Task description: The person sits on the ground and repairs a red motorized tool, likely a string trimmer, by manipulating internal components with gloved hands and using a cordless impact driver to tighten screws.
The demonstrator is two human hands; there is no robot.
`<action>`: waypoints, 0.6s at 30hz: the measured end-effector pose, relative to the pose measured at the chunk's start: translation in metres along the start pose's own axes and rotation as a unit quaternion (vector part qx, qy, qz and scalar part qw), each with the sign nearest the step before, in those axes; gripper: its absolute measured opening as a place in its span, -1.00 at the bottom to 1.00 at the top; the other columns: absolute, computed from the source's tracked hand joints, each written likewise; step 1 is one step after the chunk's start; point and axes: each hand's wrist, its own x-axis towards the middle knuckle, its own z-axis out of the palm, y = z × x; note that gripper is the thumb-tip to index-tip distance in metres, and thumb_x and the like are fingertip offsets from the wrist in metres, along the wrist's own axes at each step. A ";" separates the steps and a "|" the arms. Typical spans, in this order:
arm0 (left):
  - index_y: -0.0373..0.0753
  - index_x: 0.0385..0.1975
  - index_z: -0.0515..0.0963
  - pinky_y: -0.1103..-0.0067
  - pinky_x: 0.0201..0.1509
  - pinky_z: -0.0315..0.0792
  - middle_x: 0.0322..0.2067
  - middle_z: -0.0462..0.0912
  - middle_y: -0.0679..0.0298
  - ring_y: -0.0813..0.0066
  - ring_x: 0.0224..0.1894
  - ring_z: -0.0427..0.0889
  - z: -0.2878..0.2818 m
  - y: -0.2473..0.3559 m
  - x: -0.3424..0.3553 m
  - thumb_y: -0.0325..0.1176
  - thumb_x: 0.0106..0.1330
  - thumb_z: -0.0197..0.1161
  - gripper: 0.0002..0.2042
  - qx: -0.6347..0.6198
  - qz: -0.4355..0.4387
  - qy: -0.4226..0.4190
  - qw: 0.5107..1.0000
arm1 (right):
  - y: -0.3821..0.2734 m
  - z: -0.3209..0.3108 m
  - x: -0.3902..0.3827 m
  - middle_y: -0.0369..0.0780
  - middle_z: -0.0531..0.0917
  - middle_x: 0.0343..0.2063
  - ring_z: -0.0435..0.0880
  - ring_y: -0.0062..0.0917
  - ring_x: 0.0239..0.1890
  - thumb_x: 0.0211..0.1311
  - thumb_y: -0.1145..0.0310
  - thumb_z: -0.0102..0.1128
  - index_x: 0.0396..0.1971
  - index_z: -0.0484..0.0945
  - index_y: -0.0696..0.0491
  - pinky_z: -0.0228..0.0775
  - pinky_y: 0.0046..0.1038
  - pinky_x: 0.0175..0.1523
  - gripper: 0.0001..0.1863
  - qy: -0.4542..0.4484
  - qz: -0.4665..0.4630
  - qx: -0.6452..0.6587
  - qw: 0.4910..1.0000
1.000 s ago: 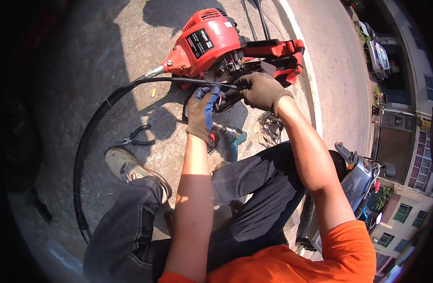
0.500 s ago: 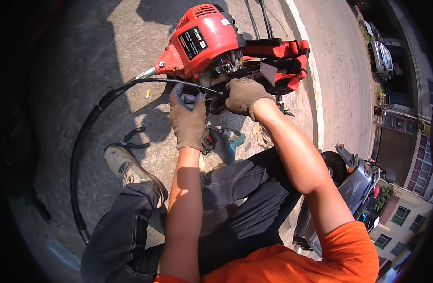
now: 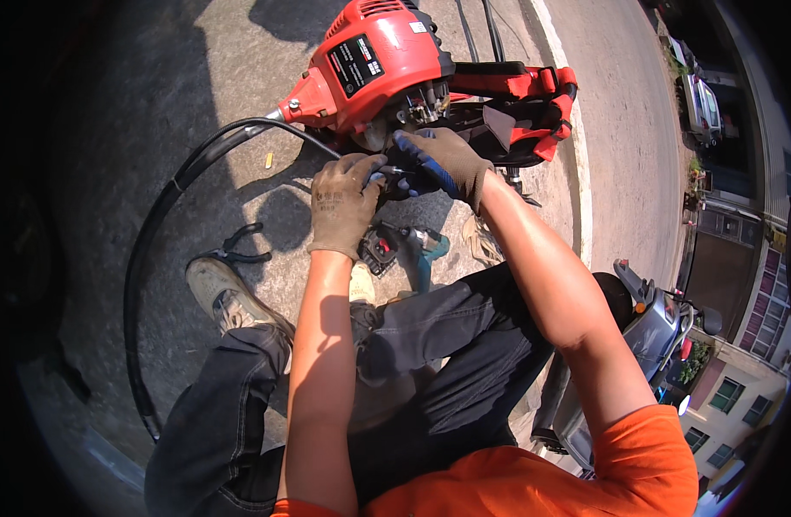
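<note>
Both my hands wear brown work gloves with dark palms. They meet just below a red backpack engine (image 3: 393, 59) lying on the concrete. My left hand (image 3: 342, 202) is closed on the end of a thin black cable (image 3: 307, 138), which arcs in from the left. My right hand (image 3: 447, 164) is closed beside it, gripping a small dark part that I cannot make out. A short bright metal piece (image 3: 399, 171) shows between the hands. A thick black flexible shaft (image 3: 145, 228) curves from the engine's red neck (image 3: 305, 102) down the left side.
Pliers (image 3: 240, 255) with dark handles lie by my left shoe. A teal power tool (image 3: 427, 250) rests between my legs, with a black battery-like block (image 3: 378, 252) beside it. Red and black harness straps (image 3: 542, 82) lie right of the engine. A motorbike (image 3: 649, 319) stands at right.
My left hand has turned back-up and closed round the cable end. My right hand has rolled to show its dark palm side, fingers drawn in against the left. The engine appears slightly higher in view.
</note>
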 end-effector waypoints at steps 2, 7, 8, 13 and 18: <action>-0.13 -0.09 0.64 0.31 0.11 0.42 -0.09 0.64 0.16 0.10 -0.02 0.58 0.007 -0.001 -0.006 -0.33 0.11 0.23 -0.68 -0.035 -0.014 0.022 0.999 | 0.029 -0.006 0.025 -0.15 0.62 -0.45 0.67 -0.36 -0.43 0.20 0.16 0.25 -0.23 0.59 0.15 0.54 -0.40 -0.24 -0.66 -0.028 -0.174 -0.262 0.949; -0.16 -0.09 0.64 0.32 0.11 0.43 -0.11 0.66 0.11 0.09 -0.03 0.61 0.005 -0.006 -0.014 -0.35 0.13 0.20 -0.68 -0.115 -0.025 0.046 0.992 | 0.064 0.012 0.054 -0.05 0.67 -0.36 0.67 -0.33 -0.37 0.12 0.18 0.32 -0.12 0.59 0.14 0.52 -0.42 -0.18 -0.59 0.037 -0.169 -0.035 0.984; -0.17 -0.09 0.64 0.32 0.10 0.44 -0.12 0.67 0.09 0.08 -0.04 0.62 0.002 -0.009 -0.012 -0.35 0.14 0.20 -0.68 -0.121 -0.024 0.050 0.991 | 0.050 0.016 0.047 -0.04 0.67 -0.36 0.67 -0.35 -0.37 0.11 0.18 0.32 -0.12 0.60 0.16 0.51 -0.43 -0.17 -0.58 0.036 -0.100 0.061 0.992; -0.17 -0.03 0.61 0.27 0.02 0.48 -0.17 0.68 0.00 0.01 -0.11 0.67 0.011 -0.008 0.001 -0.31 0.24 0.16 -0.69 -0.149 -0.119 0.055 0.980 | -0.009 0.001 0.012 -0.25 0.64 -0.55 0.60 -0.60 -0.49 0.22 0.27 0.26 -0.30 0.62 0.20 0.50 -0.50 -0.30 -0.74 0.071 -0.101 -0.261 0.957; -0.16 0.03 0.53 0.19 -0.04 0.48 -0.20 0.66 -0.02 -0.05 -0.14 0.64 0.038 0.003 0.025 -0.20 0.31 0.11 -0.66 -0.022 -0.181 -0.019 0.983 | -0.085 -0.017 -0.052 0.00 0.71 -0.23 0.72 -0.26 -0.17 0.23 0.21 0.17 -0.07 0.61 0.14 0.51 -0.34 0.01 -0.63 0.201 -0.120 -0.456 0.859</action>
